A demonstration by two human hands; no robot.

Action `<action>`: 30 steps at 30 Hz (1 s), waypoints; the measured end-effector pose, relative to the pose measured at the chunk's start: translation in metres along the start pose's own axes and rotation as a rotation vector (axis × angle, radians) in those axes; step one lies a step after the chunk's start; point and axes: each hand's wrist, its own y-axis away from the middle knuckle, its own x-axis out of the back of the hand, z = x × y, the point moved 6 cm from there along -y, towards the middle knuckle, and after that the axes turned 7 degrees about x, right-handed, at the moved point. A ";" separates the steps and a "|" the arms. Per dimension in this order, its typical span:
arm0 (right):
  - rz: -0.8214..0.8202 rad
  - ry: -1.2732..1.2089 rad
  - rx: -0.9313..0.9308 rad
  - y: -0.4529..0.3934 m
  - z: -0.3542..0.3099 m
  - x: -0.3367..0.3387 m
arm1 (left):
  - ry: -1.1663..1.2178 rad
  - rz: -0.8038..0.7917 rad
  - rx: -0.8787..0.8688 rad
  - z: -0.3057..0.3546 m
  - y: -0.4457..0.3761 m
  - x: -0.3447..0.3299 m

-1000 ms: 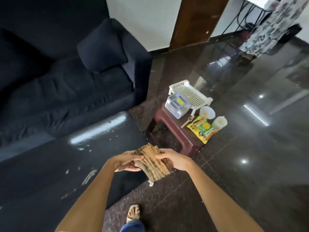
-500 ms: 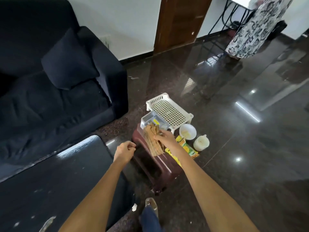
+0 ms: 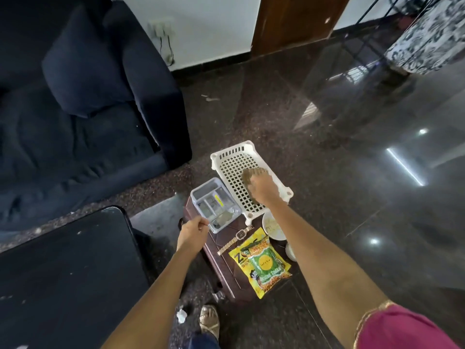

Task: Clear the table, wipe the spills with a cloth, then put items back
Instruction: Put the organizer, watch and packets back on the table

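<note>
Right hand (image 3: 261, 191) reached out over the white perforated tray (image 3: 227, 157), fingers curled round the brown cloth (image 3: 251, 173), cloth bunched against the tray's mesh; motion blur hid the exact finger positions. Left hand (image 3: 192, 234) was well apart from the right, fingers curled at the near corner of the clear divided organiser (image 3: 214, 204); whether it pinched the rim or only touched it could not be told.

Landmark: small maroon table (image 3: 224, 270). On it, at the far end, sat the organiser, with the tray just beside it and overhanging the table's far edge. A gold wristwatch (image 3: 236, 239) lay mid-table, nearer than the organiser. Two snack packets, a green one on a yellow one (image 3: 264, 263), lay at the table's right side, partly over its edge. A white bowl (image 3: 273, 229) stood just right of the table, half covered by the right forearm.

Left of the table stood a black table (image 3: 63, 268) with pale flecks of spill on top. A dark sofa (image 3: 83, 102) stood beyond that. Crumpled white scrap (image 3: 181, 316) on the floor near the table's near end, beside a sandalled foot (image 3: 209, 319).
</note>
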 end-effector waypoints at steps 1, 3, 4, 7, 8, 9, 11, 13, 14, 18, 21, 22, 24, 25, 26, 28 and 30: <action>-0.043 0.053 0.015 -0.001 0.005 -0.013 | 0.006 -0.008 0.013 -0.002 -0.002 -0.004; -0.085 0.056 -0.020 0.005 0.015 -0.031 | 0.017 -0.019 0.037 -0.008 -0.002 -0.008; -0.110 0.055 -0.045 0.011 0.018 -0.035 | 0.022 -0.019 0.042 -0.010 -0.003 -0.009; -0.117 0.011 -0.052 0.018 0.031 -0.047 | 0.027 0.002 0.066 -0.014 -0.001 -0.007; -0.097 -0.009 -0.053 0.019 0.032 -0.044 | 0.022 0.010 0.076 -0.014 -0.001 -0.007; -0.056 -0.041 -0.039 0.019 0.035 -0.042 | 0.013 0.021 0.087 -0.015 -0.001 -0.005; 0.038 -0.095 -0.033 0.026 0.033 -0.035 | 0.005 0.046 0.105 -0.017 -0.001 -0.002; 0.139 -0.136 -0.042 0.040 0.026 -0.032 | 0.000 0.077 0.123 -0.017 -0.001 0.001; 0.157 -0.158 -0.045 0.048 0.020 -0.034 | -0.003 0.096 0.134 -0.016 -0.002 0.005; 0.133 -0.142 -0.037 0.067 0.005 -0.053 | -0.004 0.174 0.140 0.003 -0.013 0.022; 0.279 -0.206 -0.104 0.076 0.004 -0.050 | -0.058 0.237 0.138 0.016 -0.026 0.035; 0.313 -0.253 -0.125 0.081 0.001 -0.050 | -0.078 0.246 0.125 0.020 -0.031 0.037; 0.327 -0.332 -0.150 0.094 -0.007 -0.060 | -0.106 0.247 0.081 0.025 -0.041 0.038; 0.317 -0.352 -0.158 0.100 -0.010 -0.067 | -0.110 0.244 0.058 0.028 -0.047 0.038; 0.306 -0.365 -0.163 0.105 -0.012 -0.074 | -0.109 0.239 0.043 0.030 -0.052 0.038; 0.304 -0.381 -0.166 0.114 -0.012 -0.086 | -0.108 0.199 0.014 0.034 -0.065 0.035; 0.315 -0.390 -0.155 0.120 -0.013 -0.094 | -0.115 0.147 0.014 0.033 -0.076 0.033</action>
